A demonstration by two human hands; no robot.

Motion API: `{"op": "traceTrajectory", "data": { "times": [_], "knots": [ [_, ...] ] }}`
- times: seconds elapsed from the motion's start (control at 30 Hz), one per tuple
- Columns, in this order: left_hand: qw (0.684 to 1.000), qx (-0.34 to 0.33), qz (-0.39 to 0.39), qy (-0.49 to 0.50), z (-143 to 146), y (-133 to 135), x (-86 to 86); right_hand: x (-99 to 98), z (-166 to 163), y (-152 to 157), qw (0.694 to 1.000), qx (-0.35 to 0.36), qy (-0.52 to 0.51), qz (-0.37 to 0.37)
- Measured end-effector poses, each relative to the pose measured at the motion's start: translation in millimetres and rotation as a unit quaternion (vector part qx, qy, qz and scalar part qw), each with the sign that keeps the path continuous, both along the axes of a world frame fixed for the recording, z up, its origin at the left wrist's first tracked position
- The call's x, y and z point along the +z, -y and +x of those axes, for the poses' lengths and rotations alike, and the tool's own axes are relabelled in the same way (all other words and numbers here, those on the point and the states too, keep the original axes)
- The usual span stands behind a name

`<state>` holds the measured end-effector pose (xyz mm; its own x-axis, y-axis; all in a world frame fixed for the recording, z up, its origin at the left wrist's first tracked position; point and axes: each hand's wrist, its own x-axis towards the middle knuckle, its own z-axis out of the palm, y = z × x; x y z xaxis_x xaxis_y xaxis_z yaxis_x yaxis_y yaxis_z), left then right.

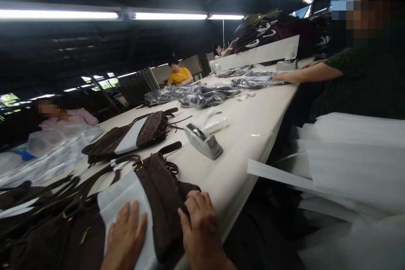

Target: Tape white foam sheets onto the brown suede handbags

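Note:
A dark brown handbag (163,202) lies on the table in front of me, with a white sheet (118,192) wrapped across its body. My left hand (126,230) rests flat on that sheet, fingers stretched out. At the bag's right edge, the curled fingers of my right hand (202,223) grip the brown material. Just beyond lies a second brown handbag (155,128) with a white band (130,137) round its middle. A grey tape dispenser (203,140) stands to the right of both bags.
More brown bags (47,228) lie at my left. Plastic-wrapped bags (205,95) cover the far part of the white table (249,124). A stack of white sheets (354,156) sits at the right. A co-worker's arm (303,75) reaches over the table; other people sit along its far side.

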<state>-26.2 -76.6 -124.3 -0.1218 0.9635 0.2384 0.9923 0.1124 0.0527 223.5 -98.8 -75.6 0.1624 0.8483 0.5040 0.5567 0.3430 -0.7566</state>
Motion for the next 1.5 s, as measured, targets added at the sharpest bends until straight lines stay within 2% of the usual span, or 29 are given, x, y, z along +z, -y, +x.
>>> {"op": "traceTrajectory", "data": {
  "times": [0.17, 0.27, 0.37, 0.57, 0.77, 0.87, 0.97, 1.07, 1.13, 1.2, 1.3, 1.37, 1.43, 1.5],
  "knots": [
    [0.998, -0.05, 0.02, 0.027, -16, 2, -4.8, -11.1, -12, 13, 0.998, 0.005, -0.012, 0.066],
    [0.994, -0.096, 0.023, 0.038, -19, 7, -4.0, -18.5, -8, 23, 0.998, 0.017, -0.039, 0.042],
    [0.993, -0.108, 0.019, 0.035, -17, 12, -1.1, -17.8, 9, 27, 0.996, 0.032, -0.08, 0.006],
    [0.994, -0.097, 0.008, 0.048, -11, 13, 2.6, 12.3, 36, 18, 0.999, 0.015, -0.027, -0.04],
    [0.996, -0.073, -0.003, 0.048, 3, 11, 8.3, 42.6, 24, 5, 0.98, 0.066, 0.146, -0.116],
    [0.997, -0.071, -0.009, 0.026, 11, 10, 10.9, 49.0, 25, -14, 0.963, 0.122, 0.185, -0.153],
    [0.998, -0.06, -0.017, 0.002, 18, 10, 13.5, 39.5, 36, -33, 0.946, 0.188, 0.113, -0.236],
    [0.999, -0.043, -0.028, -0.013, 27, 14, 18.6, 18.4, 51, -40, 0.903, 0.242, -0.064, -0.348],
    [0.998, -0.039, -0.035, -0.016, 33, 16, 23.8, 7.3, 58, -37, 0.872, 0.263, -0.165, -0.377],
    [0.998, -0.039, -0.044, -0.016, 38, 19, 29.8, 3.4, 61, -31, 0.867, 0.28, -0.187, -0.367],
    [0.998, -0.035, -0.058, -0.017, 43, 23, 38.0, 9.1, 60, -19, 0.904, 0.299, -0.062, -0.298],
    [0.997, -0.033, -0.069, -0.017, 45, 25, 41.4, 16.0, 57, -9, 0.929, 0.266, 0.079, -0.244],
    [0.996, -0.033, -0.076, -0.016, 46, 26, 42.4, 23.9, 53, 2, 0.929, 0.196, 0.23, -0.216],
    [0.997, -0.032, -0.075, -0.015, 46, 26, 41.5, 34.9, 48, 14, 0.906, 0.12, 0.357, -0.193]
  ]
}}
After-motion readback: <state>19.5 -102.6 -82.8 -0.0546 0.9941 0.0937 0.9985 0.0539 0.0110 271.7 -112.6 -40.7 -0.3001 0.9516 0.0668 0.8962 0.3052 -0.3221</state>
